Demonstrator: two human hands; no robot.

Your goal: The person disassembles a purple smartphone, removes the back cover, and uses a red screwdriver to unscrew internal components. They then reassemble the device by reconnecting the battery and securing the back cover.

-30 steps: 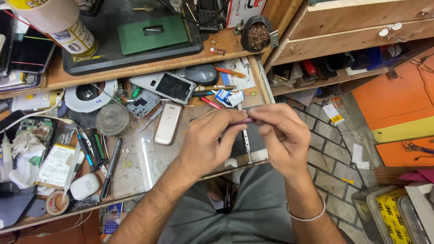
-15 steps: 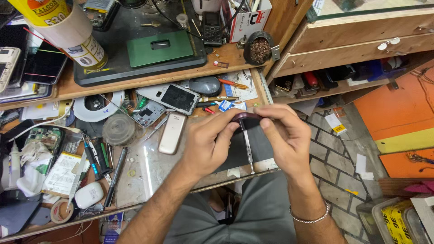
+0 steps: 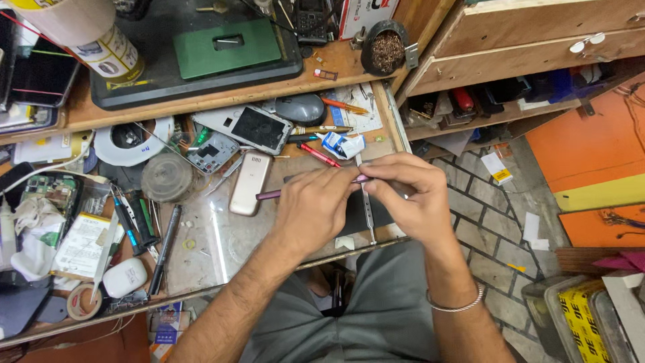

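Nearest the camera, grey shorts and a metal bracelet on the right wrist. Just above, both hands meet over the bench edge: the left hand is curled shut around a slim purple tool, its tip poking out to the left, while the right hand pinches the other end with fingers closed. Tweezers lie beneath the hands on the glass. Beyond, a gold phone lies face down, then a red pen, a dark mouse, and farther back a green mat.
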